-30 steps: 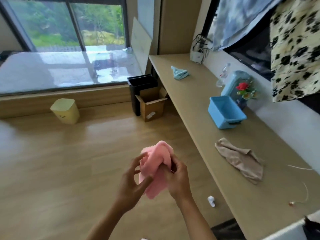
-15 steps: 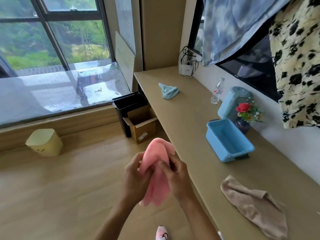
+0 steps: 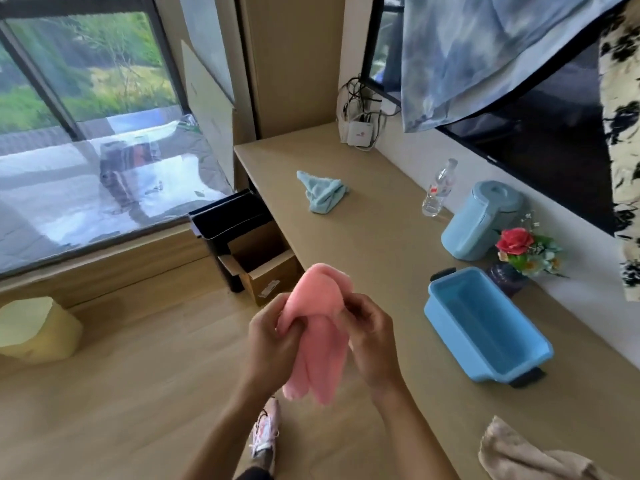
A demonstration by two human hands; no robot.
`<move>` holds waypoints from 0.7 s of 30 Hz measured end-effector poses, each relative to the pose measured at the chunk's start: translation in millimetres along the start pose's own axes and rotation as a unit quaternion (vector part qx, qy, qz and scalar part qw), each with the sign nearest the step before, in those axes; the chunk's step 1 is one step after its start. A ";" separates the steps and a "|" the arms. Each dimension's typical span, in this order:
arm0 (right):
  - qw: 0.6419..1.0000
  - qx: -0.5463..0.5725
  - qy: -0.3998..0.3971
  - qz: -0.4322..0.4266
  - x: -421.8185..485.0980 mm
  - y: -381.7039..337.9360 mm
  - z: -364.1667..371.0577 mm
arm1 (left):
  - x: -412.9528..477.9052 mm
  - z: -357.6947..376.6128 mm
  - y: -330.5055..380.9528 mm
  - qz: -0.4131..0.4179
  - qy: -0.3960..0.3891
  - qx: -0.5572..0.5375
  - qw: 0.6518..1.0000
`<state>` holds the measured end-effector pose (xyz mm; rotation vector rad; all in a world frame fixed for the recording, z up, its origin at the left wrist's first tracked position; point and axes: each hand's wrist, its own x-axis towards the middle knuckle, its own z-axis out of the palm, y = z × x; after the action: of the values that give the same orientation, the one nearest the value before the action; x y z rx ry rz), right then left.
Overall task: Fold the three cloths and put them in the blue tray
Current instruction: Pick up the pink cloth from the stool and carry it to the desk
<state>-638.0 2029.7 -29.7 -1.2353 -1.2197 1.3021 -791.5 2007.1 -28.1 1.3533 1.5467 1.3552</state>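
Note:
A pink cloth [image 3: 320, 327] hangs bunched in the air over the floor, just off the counter's front edge. My left hand [image 3: 273, 344] grips its left side and my right hand [image 3: 369, 337] grips its right side. To the right, the empty blue tray [image 3: 485, 323] sits on the long wooden counter [image 3: 381, 244]. A crumpled light blue cloth [image 3: 323, 195] lies far back on the counter. A beige cloth [image 3: 526, 455] lies crumpled at the counter's near right, partly cut off by the frame.
Behind the tray stand a light blue jug [image 3: 481, 220], a flower vase [image 3: 519, 258] and a water bottle [image 3: 438, 188]. On the floor are a black bin [image 3: 228, 223], a cardboard box [image 3: 263, 265] and a yellow bin [image 3: 34, 327]. Fabrics hang over the counter at upper right.
The view has swung up and towards the counter, so the tray now lies closer on the right. Both hands have kept reworking their hold on the pink cloth, which now hangs longer.

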 end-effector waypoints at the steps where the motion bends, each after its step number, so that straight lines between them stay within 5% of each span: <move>1: 1.000 0.008 0.020 0.000 15.4 0.1 3.4 | 18.5 -0.8 -5.4 0.004 -0.018 -0.002 1.000; 9: 0.980 0.072 0.172 0.076 131.3 -15.8 21.9 | 165.2 -9.8 -2.0 0.004 -0.179 -0.026 0.983; 21: 0.980 0.089 0.123 0.132 238.2 -18.6 -14.2 | 292.1 47.0 -18.3 -0.044 -0.326 -0.131 0.935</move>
<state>-637.6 2269.0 -27.8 -1.4131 -0.7665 1.3672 -822.8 2301.5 -15.2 1.3556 0.9294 0.8816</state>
